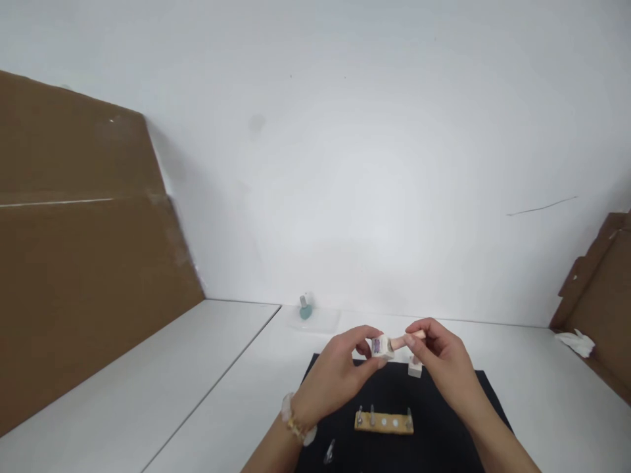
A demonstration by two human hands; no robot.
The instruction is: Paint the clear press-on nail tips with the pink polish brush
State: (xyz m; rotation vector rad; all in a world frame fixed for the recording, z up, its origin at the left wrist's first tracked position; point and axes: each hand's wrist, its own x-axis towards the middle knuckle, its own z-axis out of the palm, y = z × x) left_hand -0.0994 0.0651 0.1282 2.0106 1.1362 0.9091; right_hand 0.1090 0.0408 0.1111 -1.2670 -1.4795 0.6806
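My left hand grips a small white square block with purple print between fingers and thumb. My right hand pinches a slim peach-coloured stick, whose end meets the block; I cannot tell whether they are joined. Below my right fingers, a second small white block stands on a black mat. Nearer me lies a wooden strip with several upright metal pins, touched by neither hand. A beaded bracelet circles my left wrist.
A teal bottle stands on a clear plate at the back of the white table. A small clear item lies on the mat. Cardboard sheets lean at the left; crumpled white cloth lies at the right.
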